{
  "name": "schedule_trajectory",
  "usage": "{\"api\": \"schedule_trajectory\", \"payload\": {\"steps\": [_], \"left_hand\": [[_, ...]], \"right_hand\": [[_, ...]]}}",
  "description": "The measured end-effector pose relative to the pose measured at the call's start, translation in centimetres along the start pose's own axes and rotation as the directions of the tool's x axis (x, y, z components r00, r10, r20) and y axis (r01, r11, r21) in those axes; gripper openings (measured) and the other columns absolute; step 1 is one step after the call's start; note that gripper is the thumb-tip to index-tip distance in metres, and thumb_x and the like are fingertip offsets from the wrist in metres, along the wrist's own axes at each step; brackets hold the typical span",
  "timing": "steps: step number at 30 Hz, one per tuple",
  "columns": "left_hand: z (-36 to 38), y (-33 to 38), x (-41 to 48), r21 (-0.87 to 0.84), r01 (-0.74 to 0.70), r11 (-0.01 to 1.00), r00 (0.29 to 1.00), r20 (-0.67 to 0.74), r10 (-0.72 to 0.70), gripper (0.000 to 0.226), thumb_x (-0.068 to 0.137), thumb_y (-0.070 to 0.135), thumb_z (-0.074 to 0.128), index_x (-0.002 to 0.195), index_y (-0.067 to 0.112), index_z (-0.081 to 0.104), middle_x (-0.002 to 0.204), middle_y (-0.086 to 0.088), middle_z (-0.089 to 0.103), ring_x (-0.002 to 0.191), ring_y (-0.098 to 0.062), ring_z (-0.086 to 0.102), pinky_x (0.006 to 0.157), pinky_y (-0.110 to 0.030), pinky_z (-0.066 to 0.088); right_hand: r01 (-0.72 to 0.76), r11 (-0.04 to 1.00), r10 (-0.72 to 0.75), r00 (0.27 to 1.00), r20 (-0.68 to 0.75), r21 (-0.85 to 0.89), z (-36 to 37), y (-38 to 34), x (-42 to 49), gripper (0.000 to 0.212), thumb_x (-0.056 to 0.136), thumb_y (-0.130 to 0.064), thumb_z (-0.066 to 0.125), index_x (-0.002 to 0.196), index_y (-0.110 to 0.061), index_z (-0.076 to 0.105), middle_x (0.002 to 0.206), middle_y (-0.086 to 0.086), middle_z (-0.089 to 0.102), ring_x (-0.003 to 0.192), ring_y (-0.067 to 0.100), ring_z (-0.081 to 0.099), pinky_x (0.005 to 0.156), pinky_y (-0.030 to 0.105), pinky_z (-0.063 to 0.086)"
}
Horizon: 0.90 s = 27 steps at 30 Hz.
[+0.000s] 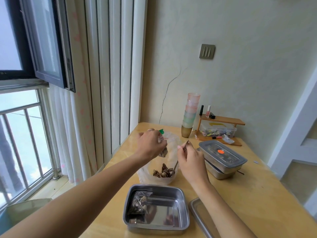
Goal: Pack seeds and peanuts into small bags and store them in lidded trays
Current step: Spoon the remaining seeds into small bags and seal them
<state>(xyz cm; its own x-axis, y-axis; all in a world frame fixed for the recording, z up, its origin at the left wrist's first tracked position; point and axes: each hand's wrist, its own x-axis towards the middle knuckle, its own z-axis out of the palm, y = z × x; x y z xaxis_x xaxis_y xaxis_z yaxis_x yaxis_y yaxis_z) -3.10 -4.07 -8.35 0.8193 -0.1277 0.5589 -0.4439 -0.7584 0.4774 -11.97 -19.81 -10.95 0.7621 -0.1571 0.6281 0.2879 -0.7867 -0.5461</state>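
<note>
The open steel tray [173,200] sits nearest us on the counter [257,186]. It holds one filled small bag [139,205] against its left wall; the rest of its floor is bare. Its lid [199,215] lies just beside it on the right, not fitted.

Beyond the tray stands the large clear bag [149,174] with a heap of seeds [163,172] at the bottom.

1. Left hand [151,145]: we pinch a second small bag [163,152] above the large bag; it is partly loaded with seeds.
2. Right hand [192,162]: we grip a thin spoon [175,164], tip down in the seed heap.

At the right, two lidded trays [223,155] are stacked one on the other, both closed; we judge these finished.

Status, as we read it: filling is in progress. One bag is stored in the open tray and one is being loaded. Left to do: finish and seal this bag, place it in the tray, fill the free space, then fit the lid. We cannot make out any peanuts.
</note>
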Motion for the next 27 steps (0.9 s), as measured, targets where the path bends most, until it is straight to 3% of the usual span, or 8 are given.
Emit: {"api": "schedule_trajectory", "payload": {"steps": [5, 9, 12, 15, 17, 19, 22, 27], "left_hand": [[-0.1, 0.3, -0.4, 0.045, -0.044, 0.998, 0.999, 0.023, 0.043, 0.025, 0.09, 0.037, 0.063, 0.104, 0.018, 0.073, 0.108, 0.003, 0.068, 0.098, -0.016, 0.061, 0.095, -0.035, 0.025], [0.3, -1.3, -0.7, 0.113, 0.033, 0.993, 0.994, 0.097, -0.044, 0.026, 0.089, 0.038, 0.065, 0.107, 0.021, 0.071, 0.115, 0.0, 0.063, 0.115, -0.016, 0.055, 0.101, -0.041, 0.026], [0.7, -3.2, -1.2, 0.223, 0.125, 0.967, 0.976, 0.146, -0.159, 0.03, 0.086, 0.042, 0.067, 0.109, 0.024, 0.073, 0.134, -0.008, 0.054, 0.135, -0.025, 0.04, 0.109, -0.047, 0.025], [1.3, -4.9, -2.3, 0.376, 0.117, 0.919, 0.973, 0.141, -0.182, 0.033, 0.086, 0.048, 0.068, 0.113, 0.028, 0.07, 0.161, -0.015, 0.028, 0.154, -0.033, 0.009, 0.119, -0.052, 0.015], [1.8, -5.8, -3.2, 0.437, 0.056, 0.898, 0.985, 0.121, -0.121, 0.032, 0.087, 0.05, 0.067, 0.112, 0.03, 0.068, 0.165, -0.013, 0.019, 0.155, -0.034, 0.003, 0.121, -0.052, 0.012], [2.3, -6.4, -3.8, 0.417, 0.015, 0.909, 0.988, 0.131, -0.076, 0.034, 0.088, 0.051, 0.068, 0.115, 0.03, 0.067, 0.156, -0.009, 0.026, 0.149, -0.032, 0.016, 0.118, -0.046, 0.02], [2.7, -7.0, -4.2, 0.256, 0.026, 0.966, 0.975, 0.206, -0.081, 0.036, 0.089, 0.047, 0.072, 0.118, 0.026, 0.065, 0.134, -0.003, 0.044, 0.129, -0.025, 0.039, 0.106, -0.034, 0.037], [3.1, -7.4, -4.3, -0.091, 0.29, 0.953, 0.919, 0.305, -0.251, 0.051, 0.088, 0.033, 0.078, 0.129, 0.014, 0.055, 0.107, -0.001, 0.067, 0.09, -0.014, 0.06, 0.063, -0.02, 0.041]], "right_hand": [[-0.147, 0.987, 0.148, 0.989, -0.013, 0.07, 0.2, 0.9, -0.8, 0.024, 0.108, -0.028, 0.043, 0.088, -0.018, 0.053, 0.069, 0.0, 0.065, 0.053, 0.012, 0.067, 0.059, 0.038, 0.056], [-0.311, 0.931, 0.316, 0.949, 0.001, 0.19, -0.5, 1.5, -1.3, 0.024, 0.109, -0.021, 0.045, 0.093, -0.011, 0.06, 0.065, 0.002, 0.068, 0.046, 0.01, 0.066, 0.056, 0.03, 0.057], [-0.403, 0.882, 0.409, 0.912, 0.027, 0.247, -1.0, 1.8, -1.4, 0.024, 0.109, -0.02, 0.045, 0.094, -0.012, 0.062, 0.072, 0.005, 0.071, 0.049, 0.015, 0.068, 0.049, 0.02, 0.051], [-0.433, 0.852, 0.444, 0.895, 0.03, 0.295, -1.2, 2.0, -1.3, 0.022, 0.108, -0.02, 0.045, 0.096, -0.013, 0.062, 0.077, 0.008, 0.071, 0.051, 0.019, 0.07, 0.054, 0.028, 0.054], [-0.435, 0.838, 0.452, 0.892, 0.025, 0.329, -1.3, 1.9, -1.0, 0.022, 0.108, -0.019, 0.044, 0.097, -0.012, 0.062, 0.077, 0.009, 0.071, 0.051, 0.02, 0.07, 0.054, 0.029, 0.055], [-0.413, 0.839, 0.438, 0.899, 0.01, 0.354, -1.4, 1.7, -0.6, 0.022, 0.108, -0.02, 0.044, 0.097, -0.013, 0.061, 0.076, 0.01, 0.07, 0.052, 0.021, 0.07, 0.052, 0.027, 0.054], [-0.345, 0.859, 0.383, 0.924, -0.026, 0.379, -1.5, 0.9, 0.2, 0.023, 0.109, -0.022, 0.043, 0.094, -0.016, 0.06, 0.075, 0.01, 0.07, 0.053, 0.022, 0.07, 0.057, 0.037, 0.057], [-0.221, 0.905, 0.272, 0.958, -0.094, 0.363, -2.2, -1.2, 1.4, 0.026, 0.11, -0.024, 0.042, 0.088, -0.023, 0.057, 0.069, 0.004, 0.067, 0.053, 0.02, 0.07, 0.058, 0.037, 0.056]]}}
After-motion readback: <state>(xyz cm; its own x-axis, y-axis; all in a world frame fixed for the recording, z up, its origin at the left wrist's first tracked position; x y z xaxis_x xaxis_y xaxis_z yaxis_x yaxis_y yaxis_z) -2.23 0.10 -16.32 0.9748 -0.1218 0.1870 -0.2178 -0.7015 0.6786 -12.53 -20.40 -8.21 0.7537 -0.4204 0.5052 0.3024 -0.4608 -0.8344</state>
